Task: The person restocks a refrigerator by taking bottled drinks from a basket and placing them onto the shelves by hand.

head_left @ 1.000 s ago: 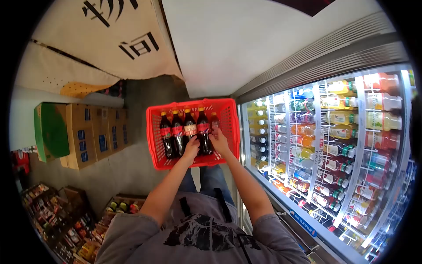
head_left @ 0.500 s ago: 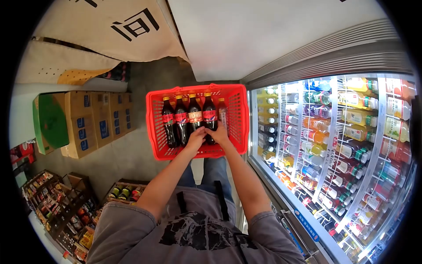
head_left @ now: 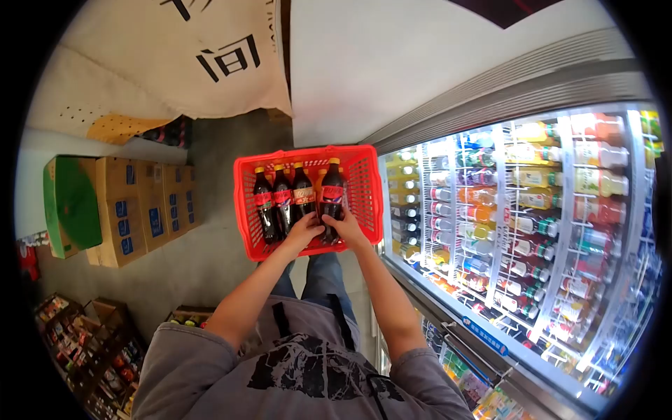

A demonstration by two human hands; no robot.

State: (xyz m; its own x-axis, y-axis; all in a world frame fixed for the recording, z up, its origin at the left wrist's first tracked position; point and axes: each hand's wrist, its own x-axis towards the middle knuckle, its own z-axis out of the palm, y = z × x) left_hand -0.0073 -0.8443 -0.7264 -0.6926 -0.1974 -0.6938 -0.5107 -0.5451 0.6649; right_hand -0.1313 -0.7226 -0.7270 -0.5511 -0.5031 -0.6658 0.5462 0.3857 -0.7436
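Observation:
A red plastic shopping basket (head_left: 364, 155) sits in front of my legs, holding a row of dark cola bottles with yellow caps. My right hand (head_left: 343, 227) is closed around the lower part of the rightmost red-labelled cola bottle (head_left: 332, 190), which leans a little. Beside it, my left hand (head_left: 304, 231) grips low on the cola bottle with a tan label (head_left: 304, 194), its thumb close to the other hand. Two more cola bottles stand to the left, the outermost cola bottle (head_left: 264, 203) near the basket wall. Orange-coloured bottles show partly behind the row.
At right, a lit drinks cooler (head_left: 483, 336) holds rows of bottles on wire racks. Stacked cardboard boxes (head_left: 147, 210) stand at left on the grey floor, below a hanging cloth (head_left: 161, 77). Snack shelves (head_left: 98, 350) are at lower left.
The rightmost cola bottle has shifted left and tilted in my right hand, overlapping the gap near the tan-labelled bottle. The view has turned slightly, so the cooler appears further left.

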